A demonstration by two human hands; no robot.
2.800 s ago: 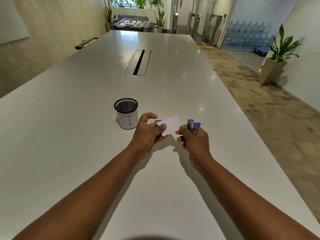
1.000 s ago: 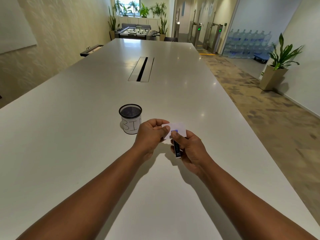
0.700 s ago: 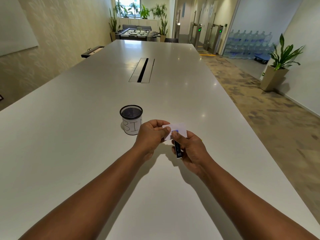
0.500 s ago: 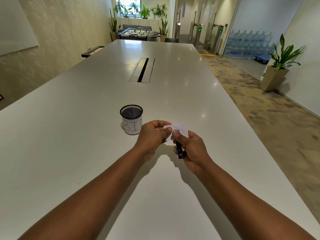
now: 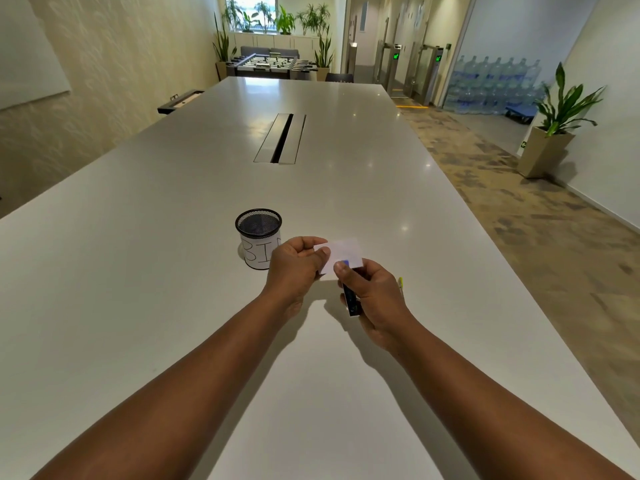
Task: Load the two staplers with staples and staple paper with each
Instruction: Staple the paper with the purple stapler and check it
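- The left hand [image 5: 294, 263] pinches one small white paper slip [image 5: 341, 252] by its left edge, thumb on top and fingers curled beneath.
- The right hand [image 5: 375, 296] has its fingers wrapped round one slim dark stapler [image 5: 350, 299] with a blue tip, thumb pressed on the top; the blue end meets the slip's near edge, above the table.
- One yellow sliver [image 5: 400, 283] peeks out past the right knuckles; too hidden to identify.
- Just left of the hands stands one round black mesh cup [image 5: 259, 237], wrapped in a white label with hand-drawn letters.
- All sits on a long, smooth, glossy white table [image 5: 173, 271] with one rectangular metal cable hatch [image 5: 280, 138] in its middle.
- Beyond: one foosball table [image 5: 270, 65], stacked water bottles [image 5: 491, 83], a potted plant [image 5: 554, 123] in a tapered planter, and mottled brown carpet.
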